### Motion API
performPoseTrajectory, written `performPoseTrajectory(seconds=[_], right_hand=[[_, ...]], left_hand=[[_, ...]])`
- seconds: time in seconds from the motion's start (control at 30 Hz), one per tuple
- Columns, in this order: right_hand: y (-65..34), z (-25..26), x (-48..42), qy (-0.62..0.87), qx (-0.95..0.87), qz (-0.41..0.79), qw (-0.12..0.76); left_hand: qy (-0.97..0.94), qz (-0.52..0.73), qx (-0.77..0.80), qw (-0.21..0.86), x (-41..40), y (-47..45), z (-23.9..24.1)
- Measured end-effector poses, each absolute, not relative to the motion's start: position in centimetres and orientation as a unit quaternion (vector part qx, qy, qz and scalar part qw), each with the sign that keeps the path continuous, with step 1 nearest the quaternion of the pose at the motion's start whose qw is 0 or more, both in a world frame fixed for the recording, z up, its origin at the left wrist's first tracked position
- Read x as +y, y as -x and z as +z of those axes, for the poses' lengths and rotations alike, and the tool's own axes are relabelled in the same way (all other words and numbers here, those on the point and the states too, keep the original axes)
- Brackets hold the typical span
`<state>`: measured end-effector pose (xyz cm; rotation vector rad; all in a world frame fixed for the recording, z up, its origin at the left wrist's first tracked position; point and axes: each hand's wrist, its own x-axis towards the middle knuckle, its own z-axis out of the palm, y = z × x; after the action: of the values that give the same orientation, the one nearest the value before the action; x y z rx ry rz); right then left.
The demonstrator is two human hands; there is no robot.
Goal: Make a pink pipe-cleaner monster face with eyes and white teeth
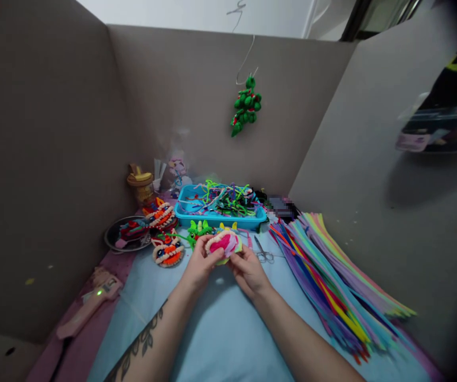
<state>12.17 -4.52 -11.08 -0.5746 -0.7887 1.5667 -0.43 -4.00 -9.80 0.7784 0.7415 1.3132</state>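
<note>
Between my two hands is a small pipe-cleaner craft piece (pixel 223 244), with a cream twisted rim, a pink and lilac middle and a yellow-green edge. My left hand (pixel 201 261) grips its left side, thumb laid across the front. On the right, my right hand (pixel 249 269) pinches the lower edge. Just behind the piece lies a green pipe-cleaner figure (pixel 199 232) with eyes, and a yellow one (pixel 228 226) shows partly above the rim. An orange and cream pipe-cleaner face (pixel 168 250) rests to the left. Scissors (pixel 264 251) lie right of my right hand.
A blue tray (pixel 220 219) of tangled pipe-cleaner pieces stands at the back. Long bundles of coloured pipe cleaners (pixel 335 281) spread along the right. At left are a metal bowl (pixel 111 236) and a pink glue gun (pixel 93 307). Grey panels enclose the table; a green ornament (pixel 246 106) hangs behind.
</note>
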Motion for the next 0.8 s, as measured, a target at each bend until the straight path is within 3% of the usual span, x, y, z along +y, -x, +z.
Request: performPoseTrajectory(seconds=[0.3, 0.57, 0.8], right_hand=[[-11.8, -11.2, -4.4, 0.261, -0.358, 0.659, 0.607], [-12.6, -11.3, -4.7, 0.269, -0.351, 0.697, 0.565], [-13.8, -11.5, -4.2, 0.332, -0.337, 0.642, 0.604]], left_hand=[[-0.421, 0.605, 0.354, 0.576, -3.7, 0.9, -10.2], [-0.329, 0.590, 0.258, 0.691, -3.7, 2.0, -10.0], [-0.312, 0.574, 0.269, 0.708, -3.8, 2.6, -10.5]])
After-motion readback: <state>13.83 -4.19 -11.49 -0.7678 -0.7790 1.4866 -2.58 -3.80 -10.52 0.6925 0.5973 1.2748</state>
